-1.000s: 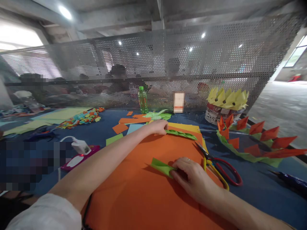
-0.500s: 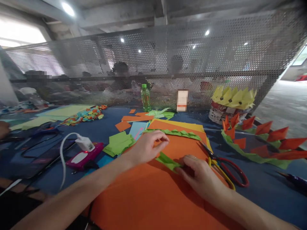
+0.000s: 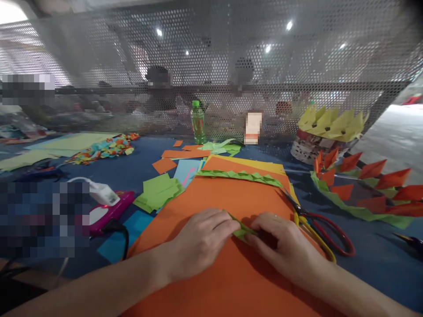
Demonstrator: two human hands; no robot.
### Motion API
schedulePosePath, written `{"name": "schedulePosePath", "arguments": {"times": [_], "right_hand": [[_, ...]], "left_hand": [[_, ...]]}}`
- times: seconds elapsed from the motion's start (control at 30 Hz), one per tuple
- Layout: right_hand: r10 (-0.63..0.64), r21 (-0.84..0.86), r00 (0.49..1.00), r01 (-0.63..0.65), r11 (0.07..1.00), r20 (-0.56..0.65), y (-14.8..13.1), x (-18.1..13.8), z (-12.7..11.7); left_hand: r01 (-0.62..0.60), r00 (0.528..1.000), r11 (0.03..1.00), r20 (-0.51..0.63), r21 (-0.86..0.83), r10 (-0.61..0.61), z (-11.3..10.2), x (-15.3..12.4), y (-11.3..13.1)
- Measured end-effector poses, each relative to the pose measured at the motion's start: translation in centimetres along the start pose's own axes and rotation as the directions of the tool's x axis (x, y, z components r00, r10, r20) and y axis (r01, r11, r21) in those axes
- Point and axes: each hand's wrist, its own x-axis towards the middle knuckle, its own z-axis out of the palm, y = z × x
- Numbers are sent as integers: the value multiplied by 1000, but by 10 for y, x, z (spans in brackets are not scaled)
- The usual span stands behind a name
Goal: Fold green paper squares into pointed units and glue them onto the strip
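Between my hands lies a small folded piece of green paper [image 3: 243,232], over a large orange sheet [image 3: 211,198]. My left hand [image 3: 206,237] is closed on its left end, fingertips pressed to the paper. At the other end, my right hand [image 3: 280,240] pinches it between thumb and fingers. Farther back on the orange sheet stretches a folded green paper strip [image 3: 241,177] with a zigzag edge. Scissors [image 3: 304,213] with red and yellow handles rest just right of my right hand, their tips near the strip's right end.
Left of the orange sheet are green paper squares [image 3: 160,191], blue paper [image 3: 127,233] and a pink power strip [image 3: 109,213] with a white plug. An orange and green paper crown [image 3: 360,215] lies right, before a yellow one [image 3: 330,121]. A green bottle [image 3: 197,123] stands by the mesh partition [image 3: 211,57].
My left hand has come down toward me and taken hold of the green paper's left end. My right hand keeps its grip. The view has tilted down slightly.
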Motion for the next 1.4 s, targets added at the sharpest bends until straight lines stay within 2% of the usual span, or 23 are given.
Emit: {"name": "schedulePosePath", "arguments": {"times": [0.1, 0.17, 0.23, 0.3, 0.43, 0.6, 0.7, 0.83, 1.03, 1.17, 1.3, 1.4], "right_hand": [[-55, 43, 998, 56, 997, -28, -5, -1, -11], [-175, 42, 984, 173, 984, 45, -9, 0, -20], [-293, 35, 944, 291, 956, 153, -13, 1, -25], [-338, 34, 921, 338, 941, 195, -13, 2, -26], [-316, 5, 927, 321, 947, 205, -5, 3, -21], [-314, -149, 929, 345, 927, 197, -4, -3, -18], [-348, -129, 910, 382, 915, 224, -9, -2, -16], [-388, -131, 899, 418, 899, 202, -5, 3, -13], [-401, -143, 881, 444, 885, 250, 0, 5, -13], [-399, -127, 880, 440, 889, 259, -5, 4, -14], [-356, -56, 890, 386, 921, 284, -4, 5, -17], [-317, 63, 903, 313, 948, 289, 2, 6, -17]], "left_hand": [[23, 999, 999, 42, -38, -21, 0, -3, 1], [32, 998, 998, 61, -56, -29, -3, -4, 3], [41, 996, 997, 79, -71, -35, -5, -4, 4], [51, 994, 995, 98, -87, -42, -7, -3, 3], [56, 992, 991, 116, -120, -42, -9, -1, 0], [9, 996, 991, 88, -136, 3, -6, -1, -4], [-48, 995, 992, 79, -118, 57, -5, -2, -5], [-77, 992, 994, 97, -81, 84, -5, -2, -7], [-48, 997, 999, 61, 6, 48, -8, -1, -14], [-88, 996, 996, 36, 14, 88, -11, -4, -4], [-107, 989, 994, 105, 29, 103, -10, -11, 14], [-130, 978, 988, 178, 86, 113, -9, -18, 21]]}}
